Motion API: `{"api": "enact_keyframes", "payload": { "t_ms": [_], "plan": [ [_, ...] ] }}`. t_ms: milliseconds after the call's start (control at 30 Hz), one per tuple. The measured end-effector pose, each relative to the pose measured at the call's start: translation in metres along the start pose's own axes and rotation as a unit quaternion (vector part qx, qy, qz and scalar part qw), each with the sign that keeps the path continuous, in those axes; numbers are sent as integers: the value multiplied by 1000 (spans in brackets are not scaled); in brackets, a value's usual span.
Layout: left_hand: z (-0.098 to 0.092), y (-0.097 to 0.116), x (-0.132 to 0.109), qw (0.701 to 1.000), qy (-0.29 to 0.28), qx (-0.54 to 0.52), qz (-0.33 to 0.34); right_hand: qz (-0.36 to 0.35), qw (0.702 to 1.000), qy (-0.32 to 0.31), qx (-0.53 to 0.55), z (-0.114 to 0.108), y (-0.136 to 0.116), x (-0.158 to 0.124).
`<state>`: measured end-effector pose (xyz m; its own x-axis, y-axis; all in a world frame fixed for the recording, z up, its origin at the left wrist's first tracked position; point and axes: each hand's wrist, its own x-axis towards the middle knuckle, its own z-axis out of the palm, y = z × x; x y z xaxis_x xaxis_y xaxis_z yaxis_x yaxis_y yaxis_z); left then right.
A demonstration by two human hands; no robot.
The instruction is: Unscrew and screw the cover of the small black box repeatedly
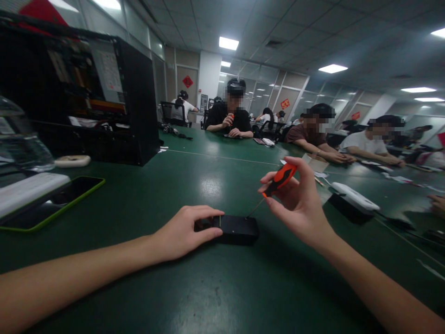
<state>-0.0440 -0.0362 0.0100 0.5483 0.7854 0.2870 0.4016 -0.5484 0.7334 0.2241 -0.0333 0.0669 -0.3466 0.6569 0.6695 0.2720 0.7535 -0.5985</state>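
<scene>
On the green table (pixel 139 287) lies a small black rectangular box (pixel 239 230), with a small screw or hole showing on its top. My left hand (pixel 189 230) grips its left end between thumb and fingers. In my right hand (pixel 299 204) is a screwdriver (pixel 281 178) with an orange and black handle, pinched between thumb and fingertips and tilted. Its thin shaft slants down to the left, and the tip meets the top of the box near the far right edge. Whether the tip sits in a screw cannot be made out.
An open black computer case (pixel 139 102) stands at the left, near a green-edged phone (pixel 76 197), a white device (pixel 31 192) and a clear plastic container (pixel 24 134). On the right lies a white device (pixel 354 197) on a black block. Several people sit around the table.
</scene>
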Motion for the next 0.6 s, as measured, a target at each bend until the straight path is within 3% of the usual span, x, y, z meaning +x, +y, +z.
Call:
{"api": "enact_keyframes", "payload": {
  "t_ms": [167, 400, 600],
  "plan": [
    [0, 2, 0, 1000, -2, -3, -1, 6, 998, 37, -48, 1, 5, -2],
    [0, 3, 0, 1000, 1, -5, -11, 10, 1000, 12, 1, -1, 1, 2],
    [0, 4, 1, 1000, -4, 2, -10, 4, 999, 31, -38, 0, 2, -1]
  ]
}}
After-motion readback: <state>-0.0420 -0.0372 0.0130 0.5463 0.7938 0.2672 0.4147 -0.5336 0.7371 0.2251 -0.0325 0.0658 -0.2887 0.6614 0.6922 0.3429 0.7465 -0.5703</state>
